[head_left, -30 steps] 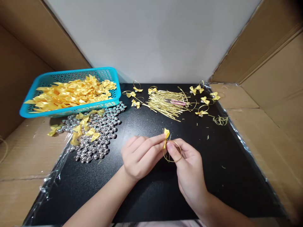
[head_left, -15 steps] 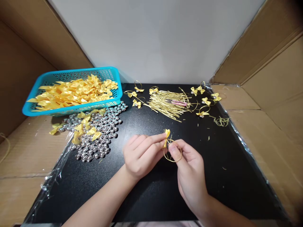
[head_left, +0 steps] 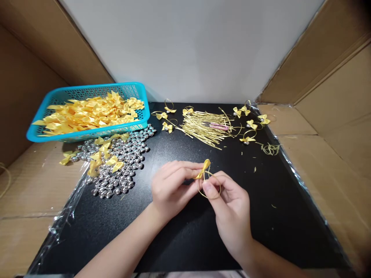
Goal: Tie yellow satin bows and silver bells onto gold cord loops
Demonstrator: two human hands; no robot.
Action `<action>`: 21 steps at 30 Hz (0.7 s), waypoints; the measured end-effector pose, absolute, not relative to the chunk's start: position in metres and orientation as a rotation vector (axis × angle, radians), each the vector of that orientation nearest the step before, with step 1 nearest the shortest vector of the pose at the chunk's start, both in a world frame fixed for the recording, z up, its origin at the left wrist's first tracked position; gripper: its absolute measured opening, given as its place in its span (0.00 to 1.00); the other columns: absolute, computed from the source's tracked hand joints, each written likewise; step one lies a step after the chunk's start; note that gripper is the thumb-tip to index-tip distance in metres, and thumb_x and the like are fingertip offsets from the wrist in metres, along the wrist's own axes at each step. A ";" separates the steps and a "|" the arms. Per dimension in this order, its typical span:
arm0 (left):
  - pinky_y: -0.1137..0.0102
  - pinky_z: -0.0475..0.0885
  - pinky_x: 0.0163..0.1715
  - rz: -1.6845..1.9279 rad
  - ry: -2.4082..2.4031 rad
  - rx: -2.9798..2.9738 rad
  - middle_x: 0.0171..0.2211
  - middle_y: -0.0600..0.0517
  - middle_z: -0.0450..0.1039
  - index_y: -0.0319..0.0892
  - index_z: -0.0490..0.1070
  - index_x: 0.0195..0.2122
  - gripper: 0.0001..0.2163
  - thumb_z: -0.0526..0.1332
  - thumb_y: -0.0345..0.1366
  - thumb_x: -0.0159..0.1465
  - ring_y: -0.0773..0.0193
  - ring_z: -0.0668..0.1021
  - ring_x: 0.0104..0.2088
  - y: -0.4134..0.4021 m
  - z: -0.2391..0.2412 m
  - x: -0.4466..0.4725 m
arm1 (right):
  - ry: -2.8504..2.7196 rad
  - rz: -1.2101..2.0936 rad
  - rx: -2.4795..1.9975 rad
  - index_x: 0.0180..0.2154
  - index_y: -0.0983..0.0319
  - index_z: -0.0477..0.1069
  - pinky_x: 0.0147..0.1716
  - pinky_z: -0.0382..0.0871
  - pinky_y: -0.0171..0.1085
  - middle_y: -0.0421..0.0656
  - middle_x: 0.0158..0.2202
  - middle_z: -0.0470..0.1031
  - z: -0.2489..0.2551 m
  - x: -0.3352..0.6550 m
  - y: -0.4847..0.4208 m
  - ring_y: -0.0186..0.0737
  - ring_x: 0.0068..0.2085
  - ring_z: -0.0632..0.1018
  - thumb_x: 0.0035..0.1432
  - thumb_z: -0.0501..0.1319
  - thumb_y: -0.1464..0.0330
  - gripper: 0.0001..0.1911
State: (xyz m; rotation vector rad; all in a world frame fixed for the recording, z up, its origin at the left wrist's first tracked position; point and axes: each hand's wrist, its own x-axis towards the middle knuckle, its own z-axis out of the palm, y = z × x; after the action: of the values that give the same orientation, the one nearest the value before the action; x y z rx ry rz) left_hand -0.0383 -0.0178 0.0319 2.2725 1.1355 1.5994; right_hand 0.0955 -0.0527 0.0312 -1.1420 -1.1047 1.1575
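Over the middle of the black table (head_left: 179,247), my left hand (head_left: 172,189) is closed, its fingertips pinching a yellow ribbon bow (head_left: 204,168). A thin gold cord (head_left: 219,189) forms a loop below the bow. My right hand (head_left: 232,208) pinches this cord between thumb and forefinger, close beside the bow. Whether a bead sits behind the bow is hidden by my left fingers. Silver beads (head_left: 116,181) lie in a spread pile left of my hands, with several loose yellow bows (head_left: 115,163) on top.
A turquoise basket (head_left: 146,100) full of yellow bows stands at the back left. Cut gold cords (head_left: 199,129) lie at the back with a pink-handled tool (head_left: 219,126) on them. Looped bows with beads (head_left: 247,139) lie around them, near a tangle of thin cord (head_left: 270,149). Cardboard walls (head_left: 339,92) flank the table.
The bow has tilted and turned in my left fingers, whose grip has shifted slightly. The cord loop and my right fingertips have moved a little left and down.
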 end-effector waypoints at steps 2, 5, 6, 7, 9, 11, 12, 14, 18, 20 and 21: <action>0.72 0.75 0.27 1.607 1.134 2.087 0.32 0.48 0.83 0.40 0.73 0.29 0.05 0.67 0.32 0.60 0.65 0.82 0.29 -0.016 0.034 -0.037 | -1.118 1.146 -1.156 0.26 0.62 0.70 0.33 0.63 0.36 0.39 0.27 0.69 0.031 0.096 -0.052 0.35 0.30 0.69 0.59 0.63 0.65 0.11; 0.74 0.75 0.25 1.630 1.150 1.991 0.31 0.49 0.82 0.40 0.74 0.28 0.06 0.68 0.34 0.60 0.66 0.82 0.28 -0.015 0.036 -0.035 | -1.159 1.126 -1.142 0.26 0.61 0.69 0.33 0.63 0.36 0.39 0.27 0.69 0.032 0.097 -0.053 0.35 0.31 0.68 0.60 0.63 0.66 0.11; 0.74 0.75 0.25 1.628 1.131 2.013 0.31 0.48 0.82 0.40 0.74 0.28 0.06 0.68 0.34 0.60 0.66 0.82 0.28 -0.016 0.036 -0.035 | -1.177 1.117 -1.125 0.26 0.61 0.70 0.34 0.63 0.37 0.39 0.27 0.69 0.032 0.097 -0.053 0.35 0.31 0.69 0.60 0.63 0.66 0.10; 0.74 0.75 0.25 1.618 1.105 2.049 0.31 0.48 0.83 0.40 0.74 0.29 0.06 0.68 0.35 0.60 0.66 0.82 0.28 -0.016 0.036 -0.035 | -1.190 1.116 -1.107 0.27 0.61 0.70 0.35 0.63 0.37 0.40 0.28 0.70 0.032 0.097 -0.054 0.36 0.32 0.70 0.61 0.62 0.67 0.09; 0.73 0.76 0.28 1.602 1.067 2.117 0.32 0.47 0.83 0.40 0.74 0.30 0.06 0.68 0.36 0.60 0.65 0.82 0.30 -0.017 0.035 -0.036 | -1.190 1.131 -1.077 0.28 0.60 0.70 0.37 0.63 0.38 0.40 0.29 0.70 0.032 0.098 -0.055 0.37 0.33 0.71 0.62 0.61 0.67 0.09; 0.72 0.76 0.29 1.598 1.059 2.171 0.33 0.47 0.83 0.40 0.74 0.31 0.05 0.68 0.35 0.60 0.65 0.82 0.31 -0.018 0.034 -0.036 | -1.165 1.155 -1.061 0.28 0.60 0.70 0.37 0.63 0.38 0.40 0.29 0.69 0.032 0.097 -0.055 0.36 0.33 0.70 0.62 0.61 0.66 0.10; 0.72 0.75 0.29 1.597 1.063 2.197 0.33 0.47 0.83 0.40 0.74 0.31 0.04 0.68 0.33 0.60 0.65 0.82 0.31 -0.019 0.034 -0.036 | -1.149 1.166 -1.052 0.28 0.61 0.69 0.36 0.62 0.38 0.40 0.29 0.69 0.032 0.097 -0.055 0.36 0.33 0.69 0.63 0.60 0.66 0.10; 0.72 0.74 0.29 1.603 1.075 2.250 0.33 0.48 0.83 0.40 0.73 0.31 0.04 0.67 0.31 0.60 0.66 0.82 0.30 -0.019 0.033 -0.036 | -1.125 1.179 -1.030 0.28 0.60 0.69 0.35 0.62 0.37 0.39 0.29 0.67 0.031 0.096 -0.055 0.35 0.33 0.68 0.63 0.60 0.66 0.10; 0.72 0.73 0.29 1.611 1.112 2.323 0.33 0.48 0.83 0.40 0.72 0.31 0.05 0.68 0.31 0.59 0.66 0.82 0.29 -0.019 0.032 -0.035 | -1.118 1.198 -1.014 0.29 0.60 0.68 0.34 0.61 0.36 0.39 0.30 0.67 0.029 0.095 -0.055 0.35 0.33 0.67 0.64 0.59 0.66 0.10; 0.72 0.72 0.28 1.617 1.127 2.341 0.33 0.48 0.83 0.41 0.72 0.30 0.05 0.68 0.32 0.60 0.66 0.82 0.29 -0.019 0.032 -0.035 | -1.149 1.170 -1.032 0.29 0.60 0.68 0.34 0.62 0.37 0.39 0.30 0.67 0.029 0.095 -0.056 0.35 0.33 0.68 0.64 0.59 0.67 0.09; 0.72 0.72 0.28 1.617 1.134 2.348 0.33 0.49 0.83 0.41 0.72 0.30 0.05 0.68 0.33 0.60 0.66 0.82 0.28 -0.019 0.032 -0.035 | -1.179 1.134 -1.040 0.29 0.60 0.68 0.35 0.62 0.37 0.39 0.30 0.68 0.030 0.094 -0.057 0.35 0.33 0.68 0.64 0.59 0.67 0.09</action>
State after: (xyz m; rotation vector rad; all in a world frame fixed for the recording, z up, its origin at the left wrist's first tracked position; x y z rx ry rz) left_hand -0.0352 -0.0191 0.0323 2.3479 1.1339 1.6170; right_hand 0.0944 -0.0569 0.0297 -1.0401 -1.1791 1.1343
